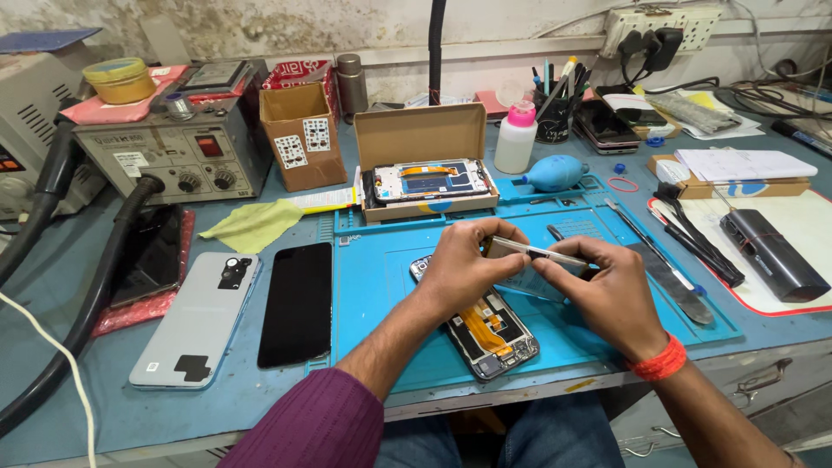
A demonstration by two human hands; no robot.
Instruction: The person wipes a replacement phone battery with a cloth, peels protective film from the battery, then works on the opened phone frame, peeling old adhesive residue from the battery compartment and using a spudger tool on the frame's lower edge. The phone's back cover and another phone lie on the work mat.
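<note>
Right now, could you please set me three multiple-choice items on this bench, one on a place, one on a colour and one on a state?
1. Where does the opened phone lie?
A. on the blue mat
B. in the cardboard box
C. on the yellow cloth

2. What colour is the band on the right wrist?
A. green
B. orange-red
C. white

3. How is the flat part held?
A. it lies loose on the mat
B. by the left hand alone
C. between both hands, above the phone

Answers:
1 A: the phone rests on the mat, under the hands.
2 B: the band shows orange-red by the right hand.
3 C: the left hand pinches one end of the part and the right hand the other.
</note>
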